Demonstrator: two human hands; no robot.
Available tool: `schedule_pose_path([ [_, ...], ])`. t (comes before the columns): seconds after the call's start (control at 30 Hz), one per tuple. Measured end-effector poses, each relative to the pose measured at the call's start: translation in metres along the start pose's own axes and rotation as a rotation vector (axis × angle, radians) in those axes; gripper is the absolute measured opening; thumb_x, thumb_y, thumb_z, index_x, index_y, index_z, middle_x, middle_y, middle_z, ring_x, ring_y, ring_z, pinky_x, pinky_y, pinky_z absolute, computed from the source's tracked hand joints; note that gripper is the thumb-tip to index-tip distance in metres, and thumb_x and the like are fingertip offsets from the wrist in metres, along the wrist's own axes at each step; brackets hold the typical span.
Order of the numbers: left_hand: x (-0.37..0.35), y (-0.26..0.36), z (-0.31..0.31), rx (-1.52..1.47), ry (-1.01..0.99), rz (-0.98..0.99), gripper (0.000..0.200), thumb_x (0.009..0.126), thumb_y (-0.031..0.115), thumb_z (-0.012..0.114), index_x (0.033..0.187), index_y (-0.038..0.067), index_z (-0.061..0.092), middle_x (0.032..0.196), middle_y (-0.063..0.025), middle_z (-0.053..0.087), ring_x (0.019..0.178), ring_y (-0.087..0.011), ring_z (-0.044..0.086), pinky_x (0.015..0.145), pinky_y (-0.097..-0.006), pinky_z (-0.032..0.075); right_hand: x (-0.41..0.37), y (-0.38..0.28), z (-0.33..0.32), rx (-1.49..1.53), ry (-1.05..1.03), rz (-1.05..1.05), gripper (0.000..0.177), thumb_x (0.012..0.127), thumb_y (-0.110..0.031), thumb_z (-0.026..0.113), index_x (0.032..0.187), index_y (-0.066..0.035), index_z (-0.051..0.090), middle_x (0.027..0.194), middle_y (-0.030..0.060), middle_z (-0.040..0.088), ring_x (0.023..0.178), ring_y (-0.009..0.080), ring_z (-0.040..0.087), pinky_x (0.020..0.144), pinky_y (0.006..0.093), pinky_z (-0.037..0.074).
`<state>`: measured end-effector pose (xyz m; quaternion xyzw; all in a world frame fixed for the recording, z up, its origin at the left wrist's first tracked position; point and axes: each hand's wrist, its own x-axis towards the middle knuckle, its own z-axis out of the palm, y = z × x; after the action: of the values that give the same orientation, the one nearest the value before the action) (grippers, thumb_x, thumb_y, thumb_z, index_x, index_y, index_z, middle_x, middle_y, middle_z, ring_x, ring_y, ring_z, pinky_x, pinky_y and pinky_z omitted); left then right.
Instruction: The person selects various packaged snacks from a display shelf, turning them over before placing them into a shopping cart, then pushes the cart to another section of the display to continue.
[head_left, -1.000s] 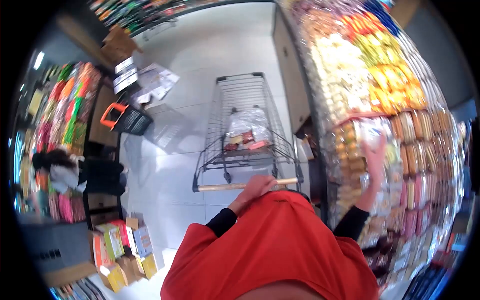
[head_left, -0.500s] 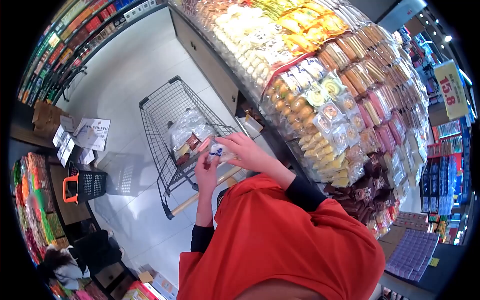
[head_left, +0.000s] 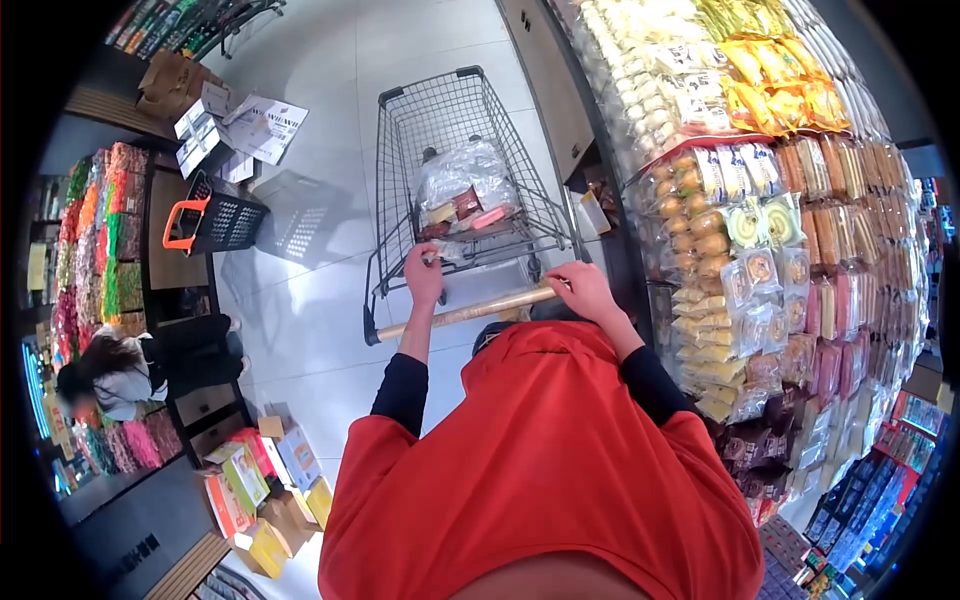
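A wire shopping cart (head_left: 480,100) stands in front of me, with a pale wooden handle (head_left: 470,313) across its near side. My left hand (head_left: 424,278) is closed around a small clear-and-white plastic packet (head_left: 447,251), just above the cart's near edge. Its print is too small to read. At the right end of the handle, my right hand (head_left: 585,290) has its fingers curled against the bar. Inside the cart lie a large clear plastic bag (head_left: 465,175), a pink packet (head_left: 489,217) and a dark red packet (head_left: 466,204).
On my right rises a sloping display of wrapped snacks (head_left: 760,270). A black basket with an orange handle (head_left: 228,222) sits at left, beside cardboard boxes (head_left: 265,125). A person (head_left: 120,375) is by the left shelves. Open cartons (head_left: 270,490) stand at lower left.
My hands have come apart; the packet stays in the left, while the right has moved to the handle's end. The view has turned, so the cart appears farther right and straighter.
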<state>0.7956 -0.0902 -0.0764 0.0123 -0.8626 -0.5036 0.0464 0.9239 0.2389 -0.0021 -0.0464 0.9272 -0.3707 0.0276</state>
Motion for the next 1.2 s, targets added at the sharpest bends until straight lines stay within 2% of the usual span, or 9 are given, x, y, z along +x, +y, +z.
schedule_pose_path([
  [0.27,0.023,-0.016,0.034,0.488,-0.174,-0.053,0.019,0.086,0.015,0.065,0.105,0.011,0.070,0.104,-0.0133,0.071,0.101,-0.0356,0.067,0.086,-0.0435,0.052,0.022,0.023,0.001,0.026,0.001,0.006,0.019,0.089,-0.023,0.067,0.100,-0.011,0.076,0.100,0.0095,0.075,0.094,0.0317,0.069,0.085,0.0444,0.054],
  [0.47,0.047,-0.025,0.042,0.369,-0.536,-0.231,0.030,0.093,0.031,0.065,0.114,0.012,0.074,0.097,-0.0126,0.076,0.089,-0.0254,0.073,0.078,-0.0353,0.055,0.027,0.039,-0.018,0.018,-0.035,0.076,0.023,0.089,-0.025,0.067,0.106,-0.011,0.076,0.104,0.0111,0.075,0.099,0.0302,0.070,0.090,0.0434,0.054],
  [0.6,0.047,-0.025,0.046,0.203,-0.593,-0.210,0.032,0.096,0.029,0.065,0.114,0.005,0.073,0.095,-0.0136,0.076,0.087,-0.0227,0.072,0.078,-0.0328,0.054,0.043,0.042,-0.069,0.522,-0.019,0.109,0.023,0.091,-0.017,0.067,0.111,-0.007,0.073,0.107,0.0144,0.073,0.101,0.0293,0.069,0.092,0.0390,0.053],
  [0.67,0.048,-0.025,0.052,0.323,-0.561,-0.155,0.030,0.099,0.027,0.063,0.115,0.002,0.072,0.095,-0.0110,0.075,0.084,-0.0185,0.070,0.076,-0.0315,0.053,0.057,0.038,-0.126,0.360,0.509,0.083,0.026,0.091,-0.015,0.068,0.114,-0.004,0.070,0.112,0.0148,0.070,0.105,0.0310,0.067,0.093,0.0388,0.052],
  [0.8,0.040,-0.014,0.073,-0.133,-0.583,-0.173,0.033,0.105,0.029,0.057,0.114,0.001,0.072,0.093,-0.0074,0.074,0.082,-0.0126,0.067,0.075,-0.0297,0.053,0.086,0.062,-0.261,0.133,0.981,0.157,0.032,0.090,-0.013,0.069,0.119,-0.003,0.064,0.118,0.0177,0.063,0.107,0.0344,0.064,0.097,0.0407,0.050],
  [0.87,0.026,-0.004,0.089,-0.098,-0.618,-0.159,0.034,0.103,0.031,0.059,0.113,0.002,0.073,0.093,-0.0085,0.075,0.083,-0.0156,0.069,0.075,-0.0310,0.054,0.098,0.090,-0.309,-0.322,1.142,0.236,0.036,0.089,-0.015,0.070,0.124,-0.006,0.064,0.127,0.0167,0.059,0.116,0.0340,0.058,0.099,0.0442,0.048],
  [0.93,0.005,0.027,0.101,-0.058,-0.643,-0.153,0.034,0.102,0.033,0.061,0.113,0.004,0.074,0.093,-0.0096,0.076,0.083,-0.0186,0.071,0.076,-0.0323,0.055,0.104,0.097,-0.341,-0.537,1.133,0.478,0.042,0.087,-0.018,0.073,0.128,-0.008,0.064,0.136,0.0136,0.054,0.130,0.0328,0.048,0.106,0.0532,0.041],
  [1.0,-0.006,0.094,0.094,0.591,-0.549,0.057,0.034,0.096,0.036,0.065,0.110,0.007,0.076,0.093,-0.0129,0.077,0.086,-0.0280,0.074,0.078,-0.0378,0.056,0.113,0.126,-0.348,-0.596,1.117,0.563,0.046,0.086,-0.020,0.074,0.131,-0.012,0.063,0.140,0.0108,0.052,0.134,0.0310,0.044,0.109,0.0561,0.035],
  [1.2,0.006,0.091,0.100,0.444,-0.555,0.159,0.032,0.093,0.036,0.068,0.103,0.007,0.078,0.088,-0.0197,0.073,0.083,-0.0387,0.071,0.075,-0.0445,0.055,0.118,0.166,-0.354,-0.704,1.070,0.629,0.033,0.091,-0.014,0.066,0.124,-0.016,0.069,0.137,0.0058,0.057,0.136,0.0283,0.043,0.115,0.0600,0.023],
])
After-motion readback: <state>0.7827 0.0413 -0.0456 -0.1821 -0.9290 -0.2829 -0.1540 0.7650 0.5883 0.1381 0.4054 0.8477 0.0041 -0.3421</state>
